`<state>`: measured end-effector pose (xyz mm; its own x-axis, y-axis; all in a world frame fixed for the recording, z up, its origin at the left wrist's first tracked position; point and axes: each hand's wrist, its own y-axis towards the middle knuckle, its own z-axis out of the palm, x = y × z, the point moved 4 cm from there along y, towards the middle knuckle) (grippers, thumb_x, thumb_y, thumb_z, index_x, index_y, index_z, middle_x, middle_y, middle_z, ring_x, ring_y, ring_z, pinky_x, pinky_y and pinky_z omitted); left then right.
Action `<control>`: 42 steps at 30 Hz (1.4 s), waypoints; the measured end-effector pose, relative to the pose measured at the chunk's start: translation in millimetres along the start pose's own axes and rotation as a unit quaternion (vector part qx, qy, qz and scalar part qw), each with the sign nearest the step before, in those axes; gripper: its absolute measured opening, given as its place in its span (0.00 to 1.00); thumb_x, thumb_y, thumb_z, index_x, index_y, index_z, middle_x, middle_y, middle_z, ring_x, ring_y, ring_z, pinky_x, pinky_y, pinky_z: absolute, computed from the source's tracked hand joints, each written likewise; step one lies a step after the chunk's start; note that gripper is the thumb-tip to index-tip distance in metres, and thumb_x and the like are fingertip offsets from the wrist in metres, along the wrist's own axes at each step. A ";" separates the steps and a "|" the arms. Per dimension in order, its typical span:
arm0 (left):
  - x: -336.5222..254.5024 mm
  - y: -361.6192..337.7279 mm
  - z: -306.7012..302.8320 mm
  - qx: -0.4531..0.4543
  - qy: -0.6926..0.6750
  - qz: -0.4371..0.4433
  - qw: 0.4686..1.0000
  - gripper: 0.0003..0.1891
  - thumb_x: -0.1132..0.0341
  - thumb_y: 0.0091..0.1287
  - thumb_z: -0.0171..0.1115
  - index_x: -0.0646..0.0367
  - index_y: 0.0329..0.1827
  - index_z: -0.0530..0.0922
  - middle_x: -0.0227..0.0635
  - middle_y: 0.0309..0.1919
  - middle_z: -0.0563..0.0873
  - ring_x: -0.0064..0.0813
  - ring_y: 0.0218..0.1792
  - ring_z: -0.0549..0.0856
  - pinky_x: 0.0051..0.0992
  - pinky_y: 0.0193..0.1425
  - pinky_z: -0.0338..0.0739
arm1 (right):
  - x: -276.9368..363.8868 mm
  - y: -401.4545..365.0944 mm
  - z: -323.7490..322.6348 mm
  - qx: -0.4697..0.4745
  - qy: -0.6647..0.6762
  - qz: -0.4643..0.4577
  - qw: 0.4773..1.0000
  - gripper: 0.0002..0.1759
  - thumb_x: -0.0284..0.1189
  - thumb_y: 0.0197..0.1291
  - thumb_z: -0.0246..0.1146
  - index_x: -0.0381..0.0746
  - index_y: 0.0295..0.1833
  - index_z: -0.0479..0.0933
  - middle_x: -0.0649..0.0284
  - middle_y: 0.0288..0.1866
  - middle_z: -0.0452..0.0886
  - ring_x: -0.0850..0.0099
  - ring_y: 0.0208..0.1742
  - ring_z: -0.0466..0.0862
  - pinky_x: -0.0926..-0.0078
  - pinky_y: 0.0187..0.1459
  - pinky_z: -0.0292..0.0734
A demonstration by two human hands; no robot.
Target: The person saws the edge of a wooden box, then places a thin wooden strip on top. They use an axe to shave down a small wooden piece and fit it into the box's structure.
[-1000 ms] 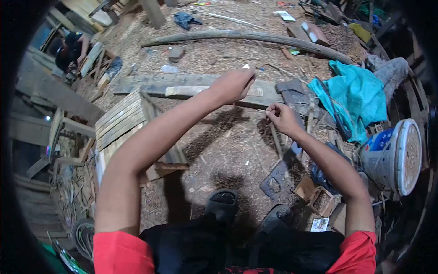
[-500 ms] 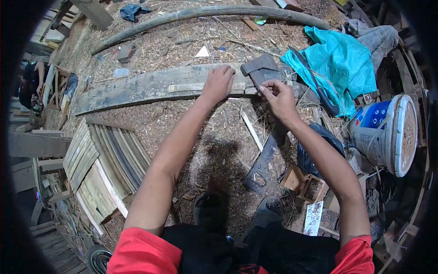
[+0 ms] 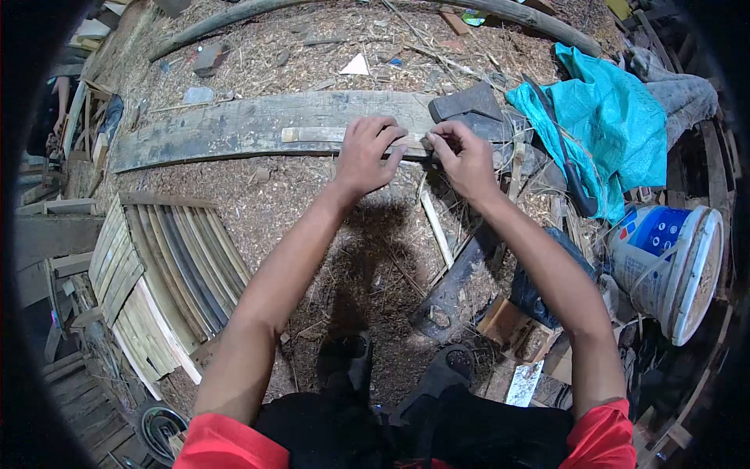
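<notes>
A narrow wooden strip (image 3: pixel 316 135) lies lengthwise on a wide weathered plank (image 3: pixel 199 131). My left hand (image 3: pixel 367 156) is bent over the strip's middle, its fingers on top and thumb on the near side. At the strip's right end, my right hand (image 3: pixel 466 162) is closed, thumb and forefinger together. Whether it grips the strip or something small there cannot be made out. Just beyond the right hand, a dark metal axe head (image 3: pixel 469 103) rests on the plank; no handle shows.
A teal tarp (image 3: pixel 625 125) with a black-handled blade (image 3: pixel 574 176) lies right, above a white bucket (image 3: pixel 652 266). A dark handsaw (image 3: pixel 449 301) lies near my feet. A slatted wooden box (image 3: pixel 176 266) stands left. Another person's arm (image 3: pixel 62 102) shows far left.
My right hand has moved from beside the axe head to the strip's right end. My left hand has shifted nearer, its thumb now showing. The camera view has shifted slightly.
</notes>
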<state>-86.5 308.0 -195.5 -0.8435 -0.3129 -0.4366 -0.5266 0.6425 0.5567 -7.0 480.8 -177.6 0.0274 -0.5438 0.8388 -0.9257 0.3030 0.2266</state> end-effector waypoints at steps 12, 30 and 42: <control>0.9 -1.4 -0.7 -0.019 0.003 0.014 1.000 0.13 0.67 0.61 0.69 0.55 0.48 0.83 0.36 0.47 0.83 0.40 0.53 0.81 0.40 0.59 0.71 | 11.7 3.0 2.9 0.036 -0.065 -0.010 0.997 0.11 0.33 0.66 0.66 0.37 0.48 0.82 0.47 0.40 0.87 0.49 0.43 0.88 0.57 0.44 0.81; -1.0 0.4 0.6 -0.017 -0.039 -0.044 0.998 0.12 0.67 0.60 0.70 0.56 0.47 0.83 0.36 0.48 0.82 0.41 0.55 0.80 0.40 0.63 0.68 | 10.4 0.5 3.5 0.024 -0.083 -0.049 0.995 0.10 0.31 0.65 0.67 0.37 0.47 0.82 0.48 0.41 0.86 0.48 0.42 0.87 0.58 0.43 0.81; -17.2 3.4 19.0 -0.070 -0.070 -0.105 0.990 0.10 0.69 0.55 0.72 0.54 0.40 0.84 0.35 0.43 0.83 0.39 0.55 0.79 0.41 0.64 0.65 | 15.0 5.6 4.8 0.037 -0.131 -0.108 0.985 0.09 0.28 0.63 0.68 0.35 0.45 0.83 0.49 0.38 0.87 0.52 0.41 0.89 0.62 0.42 0.82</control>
<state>-71.7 328.8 -199.5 -0.6967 -0.3233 -0.6404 -0.7060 0.4676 0.5320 -13.6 470.5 -166.2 0.1375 -0.7757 0.6159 -0.9340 0.1055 0.3414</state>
